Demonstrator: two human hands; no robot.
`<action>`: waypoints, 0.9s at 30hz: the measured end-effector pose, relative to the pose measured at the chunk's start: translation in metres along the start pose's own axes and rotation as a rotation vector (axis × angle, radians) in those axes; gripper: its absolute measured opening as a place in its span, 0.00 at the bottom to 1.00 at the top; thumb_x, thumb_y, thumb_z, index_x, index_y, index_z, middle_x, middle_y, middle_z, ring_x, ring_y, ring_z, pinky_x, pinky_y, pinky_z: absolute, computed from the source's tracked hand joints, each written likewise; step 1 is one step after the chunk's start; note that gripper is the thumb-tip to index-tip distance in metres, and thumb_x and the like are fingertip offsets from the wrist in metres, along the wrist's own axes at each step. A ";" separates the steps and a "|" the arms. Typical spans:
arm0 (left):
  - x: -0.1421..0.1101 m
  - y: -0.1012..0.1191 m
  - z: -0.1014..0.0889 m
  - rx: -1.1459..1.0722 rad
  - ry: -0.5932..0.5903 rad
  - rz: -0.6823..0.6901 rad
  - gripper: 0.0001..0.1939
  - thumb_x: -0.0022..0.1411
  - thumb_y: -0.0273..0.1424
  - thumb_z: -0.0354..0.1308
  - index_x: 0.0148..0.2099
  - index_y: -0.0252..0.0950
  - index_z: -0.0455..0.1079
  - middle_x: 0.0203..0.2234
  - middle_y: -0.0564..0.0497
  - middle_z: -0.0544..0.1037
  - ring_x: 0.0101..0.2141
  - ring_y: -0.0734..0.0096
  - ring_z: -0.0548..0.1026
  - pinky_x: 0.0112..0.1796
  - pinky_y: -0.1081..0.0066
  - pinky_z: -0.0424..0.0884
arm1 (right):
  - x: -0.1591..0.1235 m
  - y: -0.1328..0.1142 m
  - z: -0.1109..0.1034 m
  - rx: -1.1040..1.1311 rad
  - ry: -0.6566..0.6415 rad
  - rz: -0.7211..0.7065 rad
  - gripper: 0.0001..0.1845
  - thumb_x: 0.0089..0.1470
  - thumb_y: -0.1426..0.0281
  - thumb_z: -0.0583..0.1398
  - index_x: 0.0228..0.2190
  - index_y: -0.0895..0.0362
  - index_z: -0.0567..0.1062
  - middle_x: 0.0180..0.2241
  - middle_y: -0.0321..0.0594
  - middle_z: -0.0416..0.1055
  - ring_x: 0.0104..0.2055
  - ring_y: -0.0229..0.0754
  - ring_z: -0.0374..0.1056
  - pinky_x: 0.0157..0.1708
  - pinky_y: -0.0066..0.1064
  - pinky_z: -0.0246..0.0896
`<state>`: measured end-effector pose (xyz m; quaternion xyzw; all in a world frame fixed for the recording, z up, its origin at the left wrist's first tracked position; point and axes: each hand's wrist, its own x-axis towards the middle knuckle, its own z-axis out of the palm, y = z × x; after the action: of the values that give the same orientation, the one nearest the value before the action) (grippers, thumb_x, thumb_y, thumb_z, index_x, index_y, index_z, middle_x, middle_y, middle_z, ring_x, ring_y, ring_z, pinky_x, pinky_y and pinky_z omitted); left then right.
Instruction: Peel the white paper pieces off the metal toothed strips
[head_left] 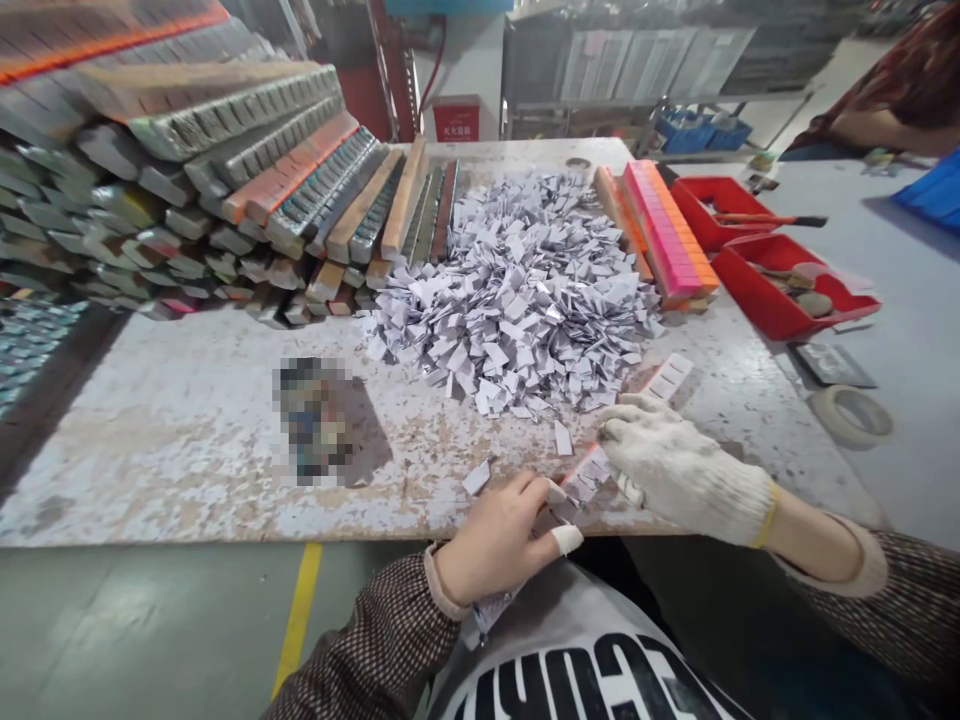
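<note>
My left hand (499, 535) is bare, with white tape on a fingertip, and pinches small white paper tags at the table's near edge. My right hand (679, 465) wears a white knit glove and presses down on a long strip (664, 380) lined with white tags that runs diagonally from the near edge toward the pile. A big heap of loose white paper tags (517, 290) lies just beyond both hands. A few single tags (478, 477) lie scattered near my left hand.
Stacked long bars (225, 170) fill the back left of the worn white table (187, 440). A pink and orange bar stack (667, 235) lies at the right, beside red trays (780, 290) and a tape roll (851, 415). Another person's arm (885, 115) is at far right.
</note>
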<state>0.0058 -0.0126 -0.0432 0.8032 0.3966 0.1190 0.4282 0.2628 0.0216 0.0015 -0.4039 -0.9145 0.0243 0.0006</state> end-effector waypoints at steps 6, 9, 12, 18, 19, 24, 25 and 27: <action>0.001 0.000 -0.001 -0.008 -0.022 -0.016 0.13 0.70 0.41 0.61 0.48 0.39 0.69 0.44 0.47 0.75 0.40 0.60 0.75 0.39 0.65 0.70 | 0.008 -0.001 -0.004 -0.022 -0.068 0.019 0.09 0.50 0.67 0.68 0.31 0.59 0.77 0.36 0.49 0.74 0.44 0.56 0.70 0.59 0.51 0.61; 0.001 -0.001 0.000 -0.012 -0.021 -0.009 0.14 0.70 0.42 0.61 0.49 0.39 0.69 0.45 0.47 0.75 0.43 0.58 0.76 0.43 0.63 0.72 | 0.010 -0.001 -0.003 -0.050 -0.081 0.013 0.13 0.52 0.60 0.68 0.29 0.58 0.76 0.34 0.48 0.73 0.42 0.56 0.69 0.55 0.51 0.63; 0.001 -0.003 0.002 -0.003 -0.024 -0.014 0.14 0.69 0.42 0.61 0.48 0.39 0.69 0.45 0.46 0.75 0.43 0.57 0.76 0.43 0.62 0.72 | 0.012 -0.001 -0.002 -0.061 -0.110 0.013 0.13 0.53 0.60 0.68 0.30 0.58 0.77 0.35 0.49 0.74 0.42 0.56 0.70 0.55 0.50 0.62; 0.001 -0.007 0.003 -0.005 -0.026 0.014 0.14 0.70 0.43 0.60 0.49 0.39 0.69 0.47 0.46 0.76 0.44 0.57 0.77 0.43 0.62 0.72 | 0.023 -0.003 0.007 -0.085 -0.133 0.007 0.14 0.53 0.60 0.67 0.29 0.58 0.77 0.34 0.50 0.72 0.41 0.57 0.68 0.50 0.49 0.63; 0.001 -0.007 0.003 -0.015 -0.024 0.015 0.14 0.70 0.43 0.60 0.50 0.39 0.69 0.47 0.46 0.76 0.44 0.57 0.77 0.43 0.63 0.72 | 0.023 -0.003 0.009 -0.090 -0.148 0.014 0.11 0.53 0.63 0.67 0.29 0.58 0.77 0.34 0.50 0.72 0.41 0.57 0.68 0.49 0.49 0.64; -0.001 -0.010 0.006 -0.044 0.019 0.042 0.14 0.69 0.42 0.62 0.50 0.39 0.71 0.47 0.46 0.77 0.45 0.57 0.77 0.45 0.62 0.72 | 0.008 0.001 0.026 0.013 -0.045 0.035 0.05 0.51 0.74 0.65 0.33 0.59 0.78 0.42 0.52 0.74 0.49 0.57 0.69 0.57 0.50 0.62; -0.001 -0.012 0.005 -0.055 0.026 0.054 0.14 0.69 0.42 0.63 0.50 0.39 0.71 0.46 0.46 0.77 0.45 0.57 0.77 0.46 0.63 0.72 | 0.003 0.003 0.030 0.046 0.003 0.040 0.05 0.53 0.73 0.64 0.34 0.59 0.78 0.43 0.53 0.74 0.50 0.58 0.69 0.57 0.52 0.63; 0.001 -0.014 0.002 -0.089 0.018 0.080 0.12 0.69 0.40 0.63 0.49 0.39 0.72 0.45 0.47 0.79 0.44 0.60 0.78 0.45 0.65 0.72 | -0.007 0.006 0.039 0.125 0.090 0.047 0.05 0.57 0.70 0.61 0.34 0.59 0.77 0.42 0.53 0.74 0.48 0.58 0.70 0.54 0.52 0.67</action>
<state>0.0000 -0.0080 -0.0558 0.7976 0.3624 0.1604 0.4548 0.2714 0.0183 -0.0378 -0.4253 -0.9004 0.0633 0.0662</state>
